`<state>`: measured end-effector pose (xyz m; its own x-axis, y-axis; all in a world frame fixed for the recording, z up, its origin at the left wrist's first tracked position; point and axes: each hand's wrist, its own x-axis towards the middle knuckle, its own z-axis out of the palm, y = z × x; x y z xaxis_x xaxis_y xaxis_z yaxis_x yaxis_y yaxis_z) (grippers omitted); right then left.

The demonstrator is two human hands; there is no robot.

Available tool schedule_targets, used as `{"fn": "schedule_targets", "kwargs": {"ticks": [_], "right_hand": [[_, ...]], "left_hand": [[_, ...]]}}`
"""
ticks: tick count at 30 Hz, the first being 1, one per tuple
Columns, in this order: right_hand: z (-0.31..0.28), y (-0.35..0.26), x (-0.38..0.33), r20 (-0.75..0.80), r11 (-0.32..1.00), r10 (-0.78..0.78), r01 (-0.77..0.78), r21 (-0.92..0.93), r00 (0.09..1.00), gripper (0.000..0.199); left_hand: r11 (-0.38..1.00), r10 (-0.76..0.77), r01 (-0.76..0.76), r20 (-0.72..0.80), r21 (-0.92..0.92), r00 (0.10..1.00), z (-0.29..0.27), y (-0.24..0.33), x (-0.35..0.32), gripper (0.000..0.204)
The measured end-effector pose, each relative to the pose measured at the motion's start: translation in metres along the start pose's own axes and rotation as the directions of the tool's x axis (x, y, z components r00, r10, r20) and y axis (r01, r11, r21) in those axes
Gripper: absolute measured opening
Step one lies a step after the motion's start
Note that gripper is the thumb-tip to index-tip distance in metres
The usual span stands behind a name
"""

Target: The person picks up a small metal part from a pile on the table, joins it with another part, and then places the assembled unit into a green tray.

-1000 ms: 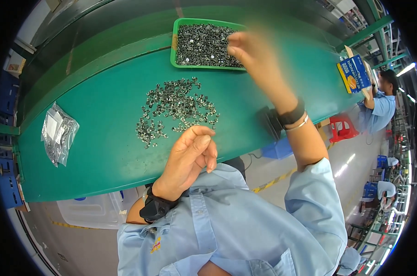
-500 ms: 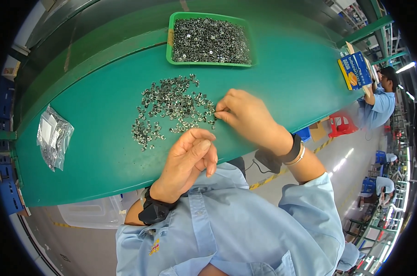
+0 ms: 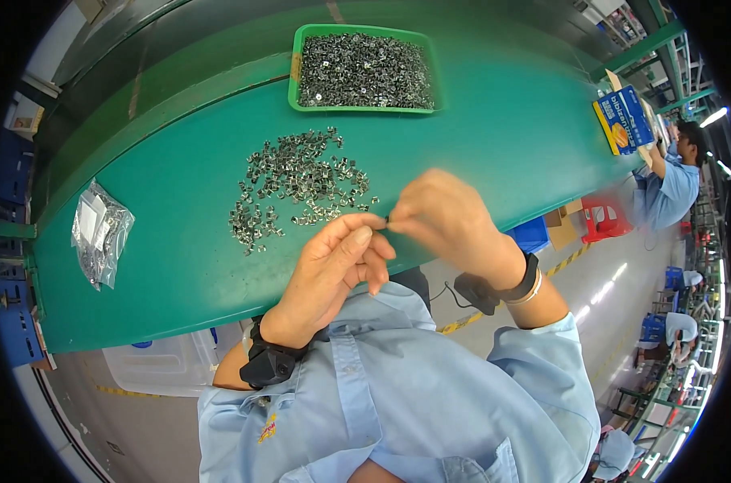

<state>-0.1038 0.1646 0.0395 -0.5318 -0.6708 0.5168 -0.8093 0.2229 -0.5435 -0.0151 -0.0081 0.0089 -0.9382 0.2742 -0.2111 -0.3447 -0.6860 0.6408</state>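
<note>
My right hand (image 3: 446, 217), slightly blurred by motion, pinches a small metal clip (image 3: 387, 219) between thumb and fingertips. Its tips meet the forefinger of my left hand (image 3: 329, 270), just off the front of the pile. My left hand is curled, palm partly turned up, thumb bent against the forefinger; whether small parts lie inside it is hidden. Beyond both hands a loose pile of small shiny metal clips (image 3: 301, 173) is spread on the green tabletop (image 3: 180, 274).
At the back stands a green tray (image 3: 294, 84) heaped with the same clips. On the left lies a clear plastic bag (image 3: 99, 233) of parts. A blue and yellow box (image 3: 623, 121) sits far right, near a co-worker (image 3: 670, 185). A red stool (image 3: 603, 219) stands below.
My right hand has drawn back from the pile's right edge toward me, bringing a clip to my left forefinger. My left hand has risen slightly to meet it.
</note>
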Motion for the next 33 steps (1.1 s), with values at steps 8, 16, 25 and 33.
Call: {"fn": "schedule_targets", "kwargs": {"ticks": [8,16,25,33], "right_hand": [[0.003,-0.014,-0.004,0.018,0.997,-0.060,0.061,-0.039,0.998,0.021],[0.007,-0.018,-0.006,-0.006,0.982,-0.092,0.089,-0.169,0.996,0.024],[0.020,-0.025,-0.006,-0.039,0.996,0.091,-0.091,-0.020,0.995,0.029],[0.026,-0.026,-0.009,-0.086,0.995,0.096,-0.098,-0.019,0.992,0.029]], "left_hand": [[1.000,0.023,-0.022,0.058,-0.013,0.998,-0.006,-0.009,-0.001,0.022],[1.000,0.007,-0.007,0.019,-0.002,1.000,-0.004,-0.006,-0.004,0.022],[0.998,0.004,-0.004,0.004,-0.066,1.000,-0.010,0.001,-0.004,0.022],[1.000,0.011,-0.011,-0.009,0.001,1.000,-0.006,0.003,-0.008,0.023]]}}
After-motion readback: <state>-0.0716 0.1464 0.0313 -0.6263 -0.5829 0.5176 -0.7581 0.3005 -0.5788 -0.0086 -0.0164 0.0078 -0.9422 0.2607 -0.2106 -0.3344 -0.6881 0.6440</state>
